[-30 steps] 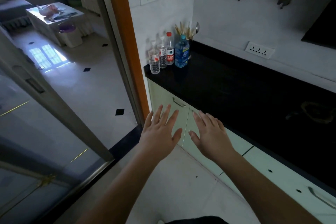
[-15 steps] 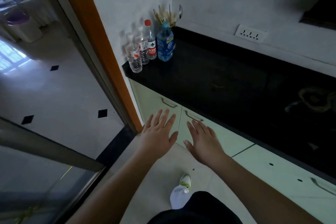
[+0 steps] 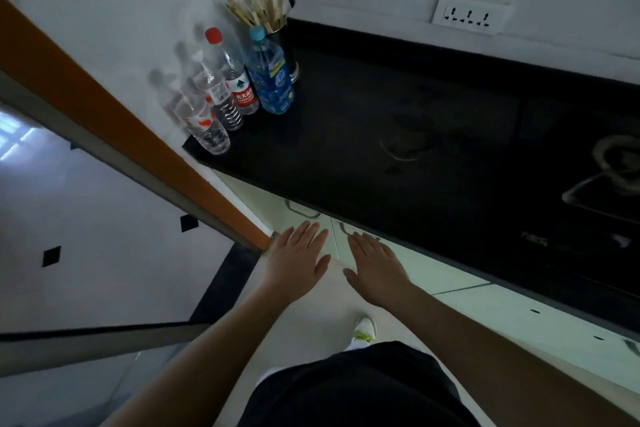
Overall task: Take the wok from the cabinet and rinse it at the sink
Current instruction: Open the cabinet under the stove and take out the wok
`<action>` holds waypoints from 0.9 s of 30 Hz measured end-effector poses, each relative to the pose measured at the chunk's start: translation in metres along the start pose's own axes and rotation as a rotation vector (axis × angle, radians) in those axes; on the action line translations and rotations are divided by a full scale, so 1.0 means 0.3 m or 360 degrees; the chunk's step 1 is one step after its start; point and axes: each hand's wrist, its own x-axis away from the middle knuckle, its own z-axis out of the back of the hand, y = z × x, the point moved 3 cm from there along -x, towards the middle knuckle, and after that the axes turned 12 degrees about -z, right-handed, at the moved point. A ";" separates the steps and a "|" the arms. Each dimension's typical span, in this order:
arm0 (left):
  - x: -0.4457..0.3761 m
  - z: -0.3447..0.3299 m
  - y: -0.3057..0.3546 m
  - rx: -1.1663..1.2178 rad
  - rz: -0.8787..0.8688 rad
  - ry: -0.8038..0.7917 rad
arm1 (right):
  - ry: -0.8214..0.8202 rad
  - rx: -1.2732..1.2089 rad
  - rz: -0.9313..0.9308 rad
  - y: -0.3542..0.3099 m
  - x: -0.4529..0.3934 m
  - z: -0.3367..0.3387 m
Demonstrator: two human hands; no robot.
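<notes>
Step in hand, as judged: opening the cabinet (image 3: 304,229) below the counter (image 3: 398,121). The wok is not in view; presumably it sits behind the closed doors, which cannot be confirmed. No sink is visible either.

Both hands are flat and holding nothing, fingers straight and close together. The left hand (image 3: 298,262) hovers before the left door, the right hand (image 3: 375,269) before the right door, its fingertips just below the right handle (image 3: 349,230). Whether either palm touches a door cannot be told.

Recommended method: hook the fingers behind each handle and pull outward evenly, stepping the foot (image 3: 363,331) back first (it stands near the doors' likely swing). The left handle (image 3: 303,213) lies nearer the orange doorframe (image 3: 138,146), so that door is best opened with care for the frame.

Materials, largest first:
- Counter: black, glossy, flat, hard-edged; a dark glass hob (image 3: 602,184) at its right end.
- Cabinet doors: pale green, smooth, flat panels meeting at a narrow seam.
- Bottles (image 3: 239,90): clear ribbed plastic, four or so clustered in the corner, one blue-labelled.
- Utensil cup (image 3: 287,45): metal cylinder holding wooden chopsticks and a spoon.
- Handles: thin curved metal bows, likely slippery.
</notes>
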 end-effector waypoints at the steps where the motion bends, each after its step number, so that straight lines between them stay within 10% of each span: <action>1: -0.028 -0.017 -0.012 -0.0027 -0.0026 -0.0035 | -0.0029 0.0019 0.0007 0.003 -0.014 -0.013; 27: -0.283 -0.234 -0.456 -0.0026 -0.0779 -0.0447 | -0.0294 -0.0348 -0.0995 -0.168 -0.278 -0.153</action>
